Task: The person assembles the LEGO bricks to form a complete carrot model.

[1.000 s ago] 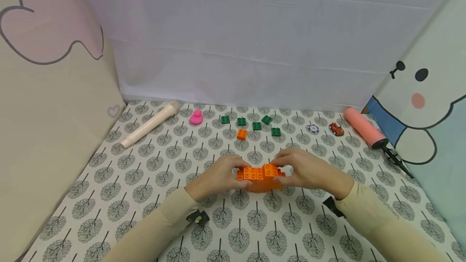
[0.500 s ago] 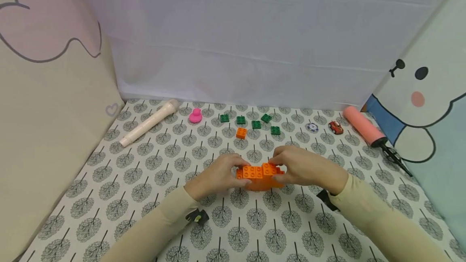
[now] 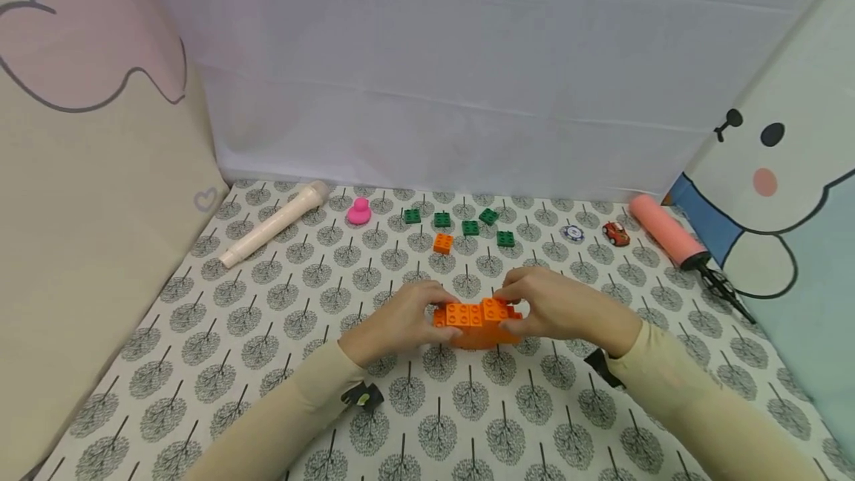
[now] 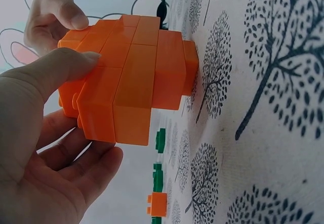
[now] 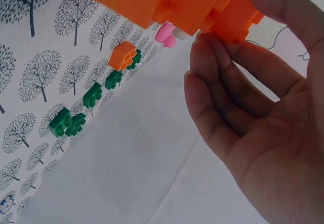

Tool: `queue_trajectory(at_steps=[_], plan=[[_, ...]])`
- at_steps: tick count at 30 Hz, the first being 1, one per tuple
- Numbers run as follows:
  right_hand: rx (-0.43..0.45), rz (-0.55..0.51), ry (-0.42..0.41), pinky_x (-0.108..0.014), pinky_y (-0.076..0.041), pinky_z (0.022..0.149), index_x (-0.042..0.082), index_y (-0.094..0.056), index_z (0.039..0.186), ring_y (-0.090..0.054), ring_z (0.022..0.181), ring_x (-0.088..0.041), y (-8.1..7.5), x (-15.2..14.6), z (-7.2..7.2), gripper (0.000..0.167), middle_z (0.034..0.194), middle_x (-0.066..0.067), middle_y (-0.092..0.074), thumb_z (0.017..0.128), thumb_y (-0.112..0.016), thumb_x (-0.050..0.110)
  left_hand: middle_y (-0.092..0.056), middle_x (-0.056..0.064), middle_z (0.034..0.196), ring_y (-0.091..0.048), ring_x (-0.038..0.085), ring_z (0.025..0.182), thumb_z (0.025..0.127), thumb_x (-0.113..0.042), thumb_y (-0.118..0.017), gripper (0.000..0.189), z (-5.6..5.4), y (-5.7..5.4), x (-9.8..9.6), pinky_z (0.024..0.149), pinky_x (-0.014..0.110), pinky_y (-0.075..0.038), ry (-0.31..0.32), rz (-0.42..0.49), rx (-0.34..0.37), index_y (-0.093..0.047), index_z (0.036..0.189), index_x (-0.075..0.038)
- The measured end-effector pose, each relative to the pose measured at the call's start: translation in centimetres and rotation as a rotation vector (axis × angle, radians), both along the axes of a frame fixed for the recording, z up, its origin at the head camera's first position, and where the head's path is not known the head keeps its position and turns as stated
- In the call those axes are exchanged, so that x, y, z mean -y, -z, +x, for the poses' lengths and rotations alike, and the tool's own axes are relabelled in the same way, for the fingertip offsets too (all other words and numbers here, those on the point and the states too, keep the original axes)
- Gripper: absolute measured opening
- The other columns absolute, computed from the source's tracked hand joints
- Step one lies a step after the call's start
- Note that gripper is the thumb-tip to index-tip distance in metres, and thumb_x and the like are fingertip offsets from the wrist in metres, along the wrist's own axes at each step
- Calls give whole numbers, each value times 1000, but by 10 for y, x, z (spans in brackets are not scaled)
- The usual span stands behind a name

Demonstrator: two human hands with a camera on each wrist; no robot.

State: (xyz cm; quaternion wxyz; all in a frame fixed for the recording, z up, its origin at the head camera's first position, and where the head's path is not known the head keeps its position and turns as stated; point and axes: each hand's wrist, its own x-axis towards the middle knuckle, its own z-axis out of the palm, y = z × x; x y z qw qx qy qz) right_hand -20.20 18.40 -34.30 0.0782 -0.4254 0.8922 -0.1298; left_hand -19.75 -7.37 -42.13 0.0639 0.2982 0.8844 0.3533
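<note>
free cloth (image 3: 457, 421) between both sleeves (image 3: 287, 410), orange brick stack (image 3: 477, 336) in the way just ahead

Pale wall (image 3: 427, 73) — perhaps cloth (creased).

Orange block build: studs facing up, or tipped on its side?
Studs up: the head view shows the orange block build with studs on top, held between left hand and right hand.
</note>
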Motion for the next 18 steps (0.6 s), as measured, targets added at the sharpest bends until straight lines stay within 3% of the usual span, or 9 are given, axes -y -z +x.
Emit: queue_trajectory(at_steps=[6, 11, 15, 18], plan=[[33, 1, 13, -33, -56, 78, 6, -73, 114, -64, 87, -17, 2, 0, -4, 35, 95, 4, -65, 84, -74, 24, -68, -7, 107, -58, 6, 93, 82, -31, -80, 40, 1, -1, 0, 86, 29, -50, -2, -13, 1, -71, 117, -15], [162, -3, 33, -40, -55, 89, 9, -71, 120, -65, 99, -17, -2, -5, -13, 40, 108, 2, -69, 91, -72, 37, -68, -7, 106, -57, 6, 92, 82, -31, -80, 40, 1, -4, -1, 85, 29, -50, 0, -18, -9, -72, 117, -15], [200, -52, 114, -47, -52, 95, 7, -66, 127, -65, 108, -22, -4, -9, -29, 53, 119, -4, -69, 94, -64, 49, -68, -7, 107, -58, 6, 93, 81, -34, -81, 41, 1, -5, -1, 85, 29, -50, 6, -25, -22, -72, 117, -16], [146, -72, 192, -48, -51, 96, 5, -63, 132, -64, 111, -25, 3, -6, -48, 55, 125, -8, -67, 95, -63, 47, -68, -7, 108, -58, 6, 94, 81, -35, -81, 41, 0, -4, -1, 85, 28, -50, 14, -31, -23, -72, 117, -17]])
